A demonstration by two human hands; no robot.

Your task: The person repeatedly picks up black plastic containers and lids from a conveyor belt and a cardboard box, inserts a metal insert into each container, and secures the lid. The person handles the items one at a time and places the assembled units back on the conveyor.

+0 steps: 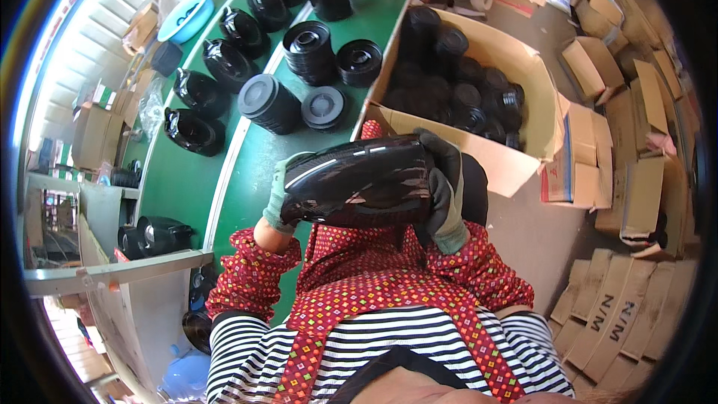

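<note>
While both gloved hands hold it at chest height above the green counter [247, 172], the glossy black kettle body [357, 182] lies on its side — left hand [278, 196] clasping one end, right hand [444, 188] the other — so its mirror-bright, curved shell faces up.

Kettle body [359, 183]: between left hand [278, 196] and right hand [446, 187], above the lap. Surface [187, 179]: ahead and left, carrying a row of kettle bodies [224, 63] with stacked lids [310, 49] to their right. Open carton [508, 153]: right of the surface, holding lids. Flattened cartons [621, 314]: on the floor, far right.
</note>
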